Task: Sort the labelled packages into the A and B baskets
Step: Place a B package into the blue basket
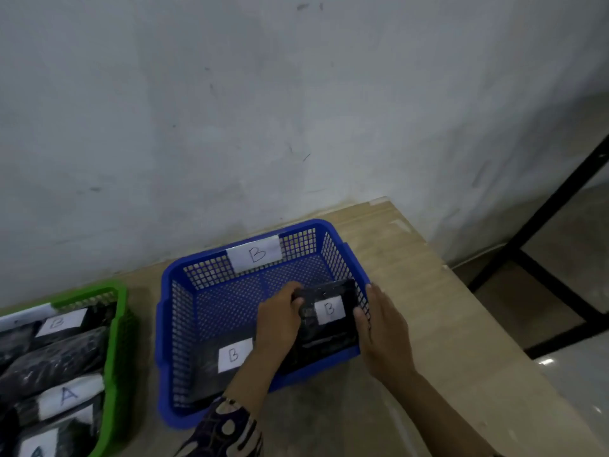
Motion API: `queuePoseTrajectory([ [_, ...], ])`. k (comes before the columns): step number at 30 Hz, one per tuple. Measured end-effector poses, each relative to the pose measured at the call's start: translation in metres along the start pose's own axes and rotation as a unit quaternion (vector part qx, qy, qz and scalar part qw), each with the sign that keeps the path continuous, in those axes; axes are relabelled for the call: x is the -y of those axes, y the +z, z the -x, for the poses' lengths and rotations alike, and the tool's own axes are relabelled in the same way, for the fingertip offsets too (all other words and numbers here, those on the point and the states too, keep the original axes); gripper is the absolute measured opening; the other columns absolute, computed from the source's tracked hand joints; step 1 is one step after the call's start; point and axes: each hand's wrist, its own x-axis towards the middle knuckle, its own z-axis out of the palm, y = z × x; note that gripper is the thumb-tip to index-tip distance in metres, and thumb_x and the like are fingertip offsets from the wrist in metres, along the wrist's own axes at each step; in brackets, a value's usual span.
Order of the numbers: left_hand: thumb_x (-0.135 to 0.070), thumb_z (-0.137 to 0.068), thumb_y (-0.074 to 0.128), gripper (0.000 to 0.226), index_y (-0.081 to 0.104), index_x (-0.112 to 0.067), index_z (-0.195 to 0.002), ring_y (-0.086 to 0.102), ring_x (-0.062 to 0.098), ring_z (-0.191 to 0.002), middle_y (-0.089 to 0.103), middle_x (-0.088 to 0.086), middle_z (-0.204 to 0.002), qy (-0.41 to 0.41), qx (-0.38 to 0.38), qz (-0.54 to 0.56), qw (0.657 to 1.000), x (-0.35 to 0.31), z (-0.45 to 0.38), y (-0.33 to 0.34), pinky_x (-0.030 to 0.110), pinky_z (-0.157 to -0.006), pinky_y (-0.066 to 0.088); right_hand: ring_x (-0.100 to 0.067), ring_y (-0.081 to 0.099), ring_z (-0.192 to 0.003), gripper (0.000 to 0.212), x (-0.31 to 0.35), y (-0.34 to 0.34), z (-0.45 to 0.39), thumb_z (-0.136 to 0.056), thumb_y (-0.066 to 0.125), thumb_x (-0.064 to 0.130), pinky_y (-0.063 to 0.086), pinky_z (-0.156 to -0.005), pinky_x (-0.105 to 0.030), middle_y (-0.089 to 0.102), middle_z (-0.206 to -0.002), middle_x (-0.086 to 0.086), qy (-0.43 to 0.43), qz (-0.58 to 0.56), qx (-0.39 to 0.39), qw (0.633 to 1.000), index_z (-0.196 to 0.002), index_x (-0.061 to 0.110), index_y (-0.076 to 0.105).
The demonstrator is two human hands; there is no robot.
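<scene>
A blue basket with a white "B" label on its far wall stands on the wooden table. Both my hands hold a black package with a white "B" label over the basket's right side. My left hand grips its left edge, and my right hand grips its right edge by the basket's right wall. Another black "B" package lies flat on the basket floor at the front left, partly hidden by my left forearm.
A green basket at the left edge holds several black packages labelled A and B. The table ends close on the right, with a black metal frame and floor beyond. A wall rises behind the baskets.
</scene>
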Motion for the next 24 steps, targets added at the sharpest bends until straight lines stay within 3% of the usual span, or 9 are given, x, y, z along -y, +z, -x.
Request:
queuePoseTrajectory([
  [3, -0.02, -0.095, 0.042, 0.022, 0.053, -0.022, -0.114, 0.057, 0.025, -0.097, 0.067, 0.008, -0.106, 0.003, 0.044, -0.113, 0.993, 0.006, -0.003, 0.007, 0.034, -0.093, 0.029, -0.02, 0.022, -0.14, 0.084, -0.002, 0.002, 0.0, -0.074, 0.007, 0.062, 0.022, -0.115, -0.039, 0.024, -0.152, -0.004, -0.003, -0.014, -0.01, 1.0, -0.143, 0.016, 0.021],
  [10, -0.02, -0.095, 0.038, 0.038, 0.041, -0.031, -0.131, 0.026, 0.029, -0.128, 0.041, 0.008, -0.133, 0.033, 0.115, -0.313, 0.942, 0.009, -0.003, 0.015, 0.045, -0.108, 0.018, -0.021, 0.03, -0.137, 0.067, -0.003, 0.005, -0.002, -0.085, 0.026, 0.048, 0.026, -0.111, -0.034, 0.03, -0.15, -0.007, -0.02, -0.029, -0.031, 0.999, -0.141, 0.012, 0.025],
  [16, -0.035, -0.095, 0.035, 0.043, 0.03, -0.034, -0.138, 0.008, 0.027, -0.141, 0.028, -0.002, -0.149, 0.05, 0.163, -0.266, 0.949, 0.015, 0.004, 0.026, 0.055, -0.112, 0.002, -0.021, 0.031, -0.136, 0.079, -0.003, 0.006, -0.001, -0.079, 0.017, 0.06, 0.025, -0.109, -0.029, 0.03, -0.15, -0.008, -0.025, -0.023, -0.032, 0.999, -0.141, 0.011, 0.025],
  [21, -0.038, -0.095, 0.034, 0.047, 0.025, -0.031, -0.14, 0.021, 0.019, -0.136, 0.027, -0.005, -0.151, 0.08, 0.166, -0.266, 0.946, 0.021, 0.009, 0.024, 0.048, -0.112, 0.011, -0.022, 0.031, -0.136, 0.082, -0.004, 0.007, -0.001, -0.078, 0.016, 0.061, 0.026, -0.108, -0.03, 0.03, -0.149, -0.009, -0.027, -0.012, -0.033, 0.999, -0.142, 0.01, 0.024],
  [24, -0.036, -0.096, 0.032, 0.043, 0.029, -0.031, -0.139, 0.022, 0.014, -0.138, 0.026, -0.005, -0.152, 0.078, 0.163, -0.161, 0.97, 0.019, 0.009, 0.016, 0.044, -0.113, 0.008, -0.026, 0.027, -0.138, 0.083, -0.003, 0.007, 0.0, -0.077, 0.013, 0.061, 0.024, -0.111, -0.038, 0.027, -0.151, -0.011, -0.024, 0.019, -0.032, 0.999, -0.142, 0.011, 0.023],
])
